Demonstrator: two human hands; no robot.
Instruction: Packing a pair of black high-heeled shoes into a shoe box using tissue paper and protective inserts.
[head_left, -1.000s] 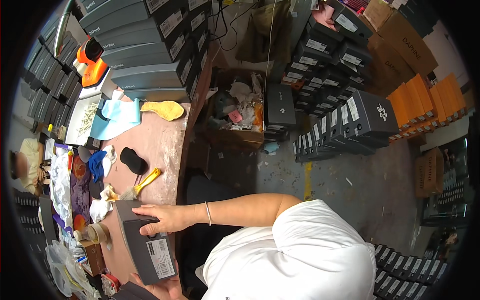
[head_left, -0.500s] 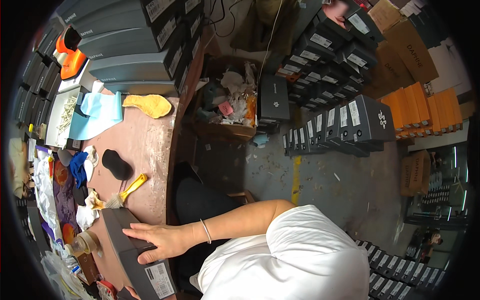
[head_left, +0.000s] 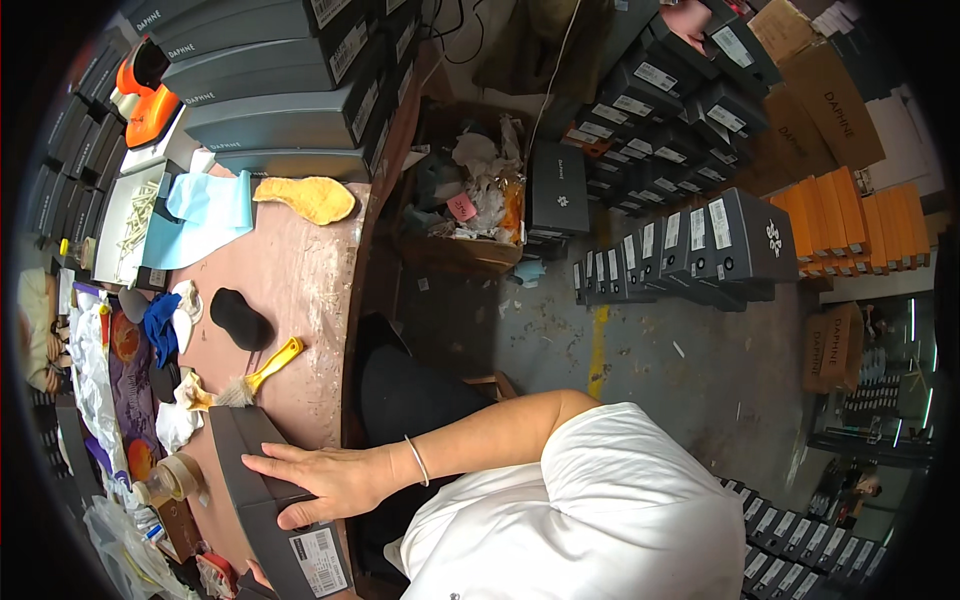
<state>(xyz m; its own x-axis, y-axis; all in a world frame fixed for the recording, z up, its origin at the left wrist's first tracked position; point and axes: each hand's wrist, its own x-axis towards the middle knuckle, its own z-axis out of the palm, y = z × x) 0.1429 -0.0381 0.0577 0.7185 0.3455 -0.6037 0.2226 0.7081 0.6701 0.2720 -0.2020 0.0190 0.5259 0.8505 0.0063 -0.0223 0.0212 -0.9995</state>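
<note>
A dark grey shoebox (head_left: 262, 490) with a white label on its end lies at the near edge of the bench. Across its lid rests my right hand (head_left: 325, 482), palm down, with the fingers spread and the thumb apart. Only a little of my left hand (head_left: 258, 574) shows, at the box's lower left edge. Its fingers are pressed against the box, and the rest is hidden beneath it. Just beyond the box lies a brush (head_left: 272, 368) with a yellow handle and pale bristles. A black rounded pad (head_left: 240, 320) sits farther up the bench.
Stacked dark shoeboxes (head_left: 285, 115) rise at the bench's far end, near a yellow cloth (head_left: 305, 200) and blue paper (head_left: 210, 220). Tape rolls (head_left: 180, 476) and rags (head_left: 160, 328) line the left side. A carton of scrap paper (head_left: 460, 255) and boxes (head_left: 690, 250) stand on the floor.
The view has shifted slightly, so the bench things sit a little farther right. My hands keep their places on the shoebox.
</note>
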